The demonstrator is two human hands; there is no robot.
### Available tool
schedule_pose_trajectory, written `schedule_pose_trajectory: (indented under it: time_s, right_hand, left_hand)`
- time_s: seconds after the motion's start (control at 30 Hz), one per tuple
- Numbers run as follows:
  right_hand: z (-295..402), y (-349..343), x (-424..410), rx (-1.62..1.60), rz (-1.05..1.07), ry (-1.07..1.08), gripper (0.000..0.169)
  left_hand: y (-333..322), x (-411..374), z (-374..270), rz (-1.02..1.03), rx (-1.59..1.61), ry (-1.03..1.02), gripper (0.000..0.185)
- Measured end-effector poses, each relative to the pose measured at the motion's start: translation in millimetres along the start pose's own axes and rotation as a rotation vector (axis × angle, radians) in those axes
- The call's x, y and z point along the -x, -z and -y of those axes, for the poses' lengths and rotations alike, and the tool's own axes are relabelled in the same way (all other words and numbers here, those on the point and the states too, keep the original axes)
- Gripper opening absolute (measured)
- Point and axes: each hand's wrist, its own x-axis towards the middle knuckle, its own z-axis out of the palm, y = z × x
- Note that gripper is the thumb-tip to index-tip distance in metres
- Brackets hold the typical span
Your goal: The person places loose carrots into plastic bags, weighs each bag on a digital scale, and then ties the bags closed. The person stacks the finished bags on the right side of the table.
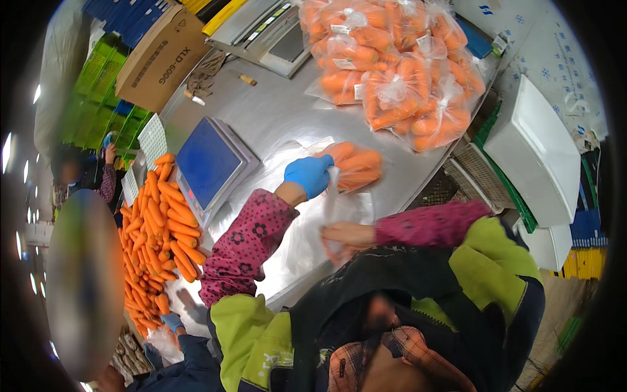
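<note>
My left hand (pixel 309 176), in a blue glove, grips the neck of a clear plastic bag of carrots (pixel 356 164) lying on the steel table (pixel 274 103). From that fist the bag's gathered plastic (pixel 332 196) stretches toward me. Its loose end is pinched in my bare right hand (pixel 347 237), blurred and close to the table's near edge. Beneath both wrists, flat clear plastic bags (pixel 289 230) cover the tabletop. Left of my gloved hand stands a digital scale (pixel 210 164) with a bare blue platform.
Loose carrots (pixel 156 225) are heaped at left, where a co-worker's gloved hand (pixel 172 322) touches the pile. Filled carrot bags (pixel 392 73) are stacked at the back right, beside a sealing or weighing machine (pixel 279 36). A cardboard box (pixel 161 59) and white foam boxes (pixel 534 152) flank the table.
</note>
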Motion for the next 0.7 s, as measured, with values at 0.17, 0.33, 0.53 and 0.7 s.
schedule_pose_trajectory:
  time_s: [0.17,0.33,0.53,0.7]
  right_hand:
    - [57,-39,-45,0.171,0.066,0.012,0.04]
    - [150,24,39,0.694,-0.204,0.083,0.048]
    - [183,56,-44,0.715,0.121,-0.048,0.051]
    - [137,141,-91,0.349,-0.042,-0.07,0.019]
  left_hand:
    - [-14,8,6,0.109,0.407,0.3,0.02]
    - [-30,23,-6,-0.301,-0.252,-0.366,0.009]
    - [-47,8,-17,-0.047,-0.26,-0.438,0.014]
    - [-10,18,2,-0.083,-0.211,-0.412,0.009]
